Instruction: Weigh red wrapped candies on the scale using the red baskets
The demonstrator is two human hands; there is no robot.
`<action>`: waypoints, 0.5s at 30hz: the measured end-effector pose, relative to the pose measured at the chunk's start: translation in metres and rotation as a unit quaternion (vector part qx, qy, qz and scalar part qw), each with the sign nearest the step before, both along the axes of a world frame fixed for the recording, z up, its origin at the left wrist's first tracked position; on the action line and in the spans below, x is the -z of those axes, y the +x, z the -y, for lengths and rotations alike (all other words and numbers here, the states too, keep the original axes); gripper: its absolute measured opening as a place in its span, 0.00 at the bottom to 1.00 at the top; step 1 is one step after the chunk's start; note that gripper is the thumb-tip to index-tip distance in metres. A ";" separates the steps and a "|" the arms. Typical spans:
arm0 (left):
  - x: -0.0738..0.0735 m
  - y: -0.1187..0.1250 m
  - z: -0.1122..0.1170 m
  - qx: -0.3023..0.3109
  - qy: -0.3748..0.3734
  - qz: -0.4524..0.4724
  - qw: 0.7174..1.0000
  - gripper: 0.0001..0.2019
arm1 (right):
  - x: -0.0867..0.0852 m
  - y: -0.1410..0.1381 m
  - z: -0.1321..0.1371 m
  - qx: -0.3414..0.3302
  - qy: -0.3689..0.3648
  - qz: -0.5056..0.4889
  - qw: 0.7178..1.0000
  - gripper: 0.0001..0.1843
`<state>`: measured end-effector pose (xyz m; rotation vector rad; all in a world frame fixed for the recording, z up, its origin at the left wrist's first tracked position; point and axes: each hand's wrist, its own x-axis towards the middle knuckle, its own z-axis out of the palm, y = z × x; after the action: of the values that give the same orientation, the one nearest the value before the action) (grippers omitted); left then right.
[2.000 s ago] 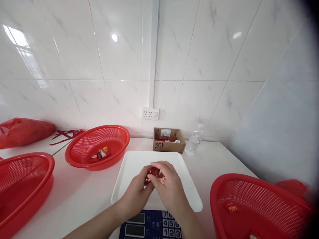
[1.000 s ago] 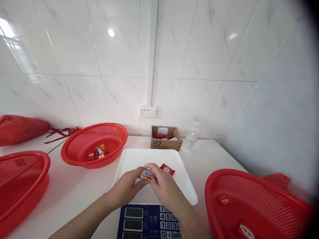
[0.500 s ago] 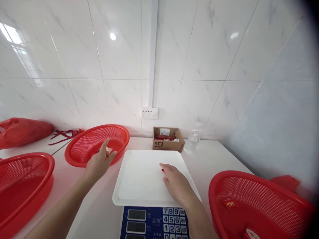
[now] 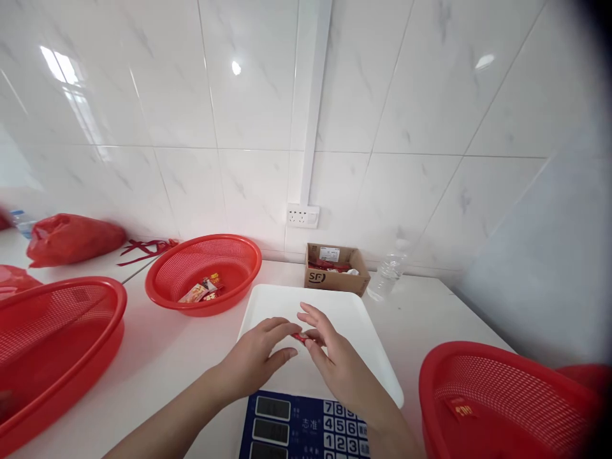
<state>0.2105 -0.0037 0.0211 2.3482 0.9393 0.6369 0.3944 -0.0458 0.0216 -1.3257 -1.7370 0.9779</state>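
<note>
A small red packet (image 4: 300,338) is pinched between the thumb and fingers of my right hand (image 4: 335,354), above the white scale tray (image 4: 272,299). The right index finger stretches out past it. My left hand (image 4: 255,357) has come up from the left side, its fingertips at the packet's near end; thumb and fingers are apart. Below the tray is the scale's blue panel (image 4: 306,427) with displays and number keys, partly covered by my right forearm. Several small packets (image 4: 205,290) lie in the red basket (image 4: 167,303) at the back left.
Another red basket (image 4: 115,319) stands at the near left. A third basket (image 4: 430,370) at the right contains a red packet (image 4: 461,409). Behind the tray are a cardboard box (image 4: 335,279) and a clear bottle (image 4: 386,275). A red bag (image 4: 76,239) lies far left.
My left hand has moved from the back-left basket to the right, over the tray, meeting my right hand. My right hand has lifted the red packet off the tray. The view has turned slightly left.
</note>
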 end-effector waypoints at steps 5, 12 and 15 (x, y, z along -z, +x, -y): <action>-0.006 0.000 0.007 -0.037 -0.067 0.065 0.995 0.09 | -0.010 -0.005 0.007 -0.005 -0.007 -0.077 0.997 0.27; -0.020 -0.005 0.022 -0.045 -0.183 0.116 0.975 0.10 | -0.015 -0.007 0.008 -0.029 0.007 0.016 0.999 0.19; -0.026 -0.008 0.026 -0.004 -0.243 0.130 0.961 0.13 | -0.014 -0.010 0.012 -0.066 0.007 0.004 0.998 0.23</action>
<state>0.2021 -0.0301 0.0472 1.7810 0.8695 0.6167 0.3846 -0.0577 0.0359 -1.2199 -1.8547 1.0320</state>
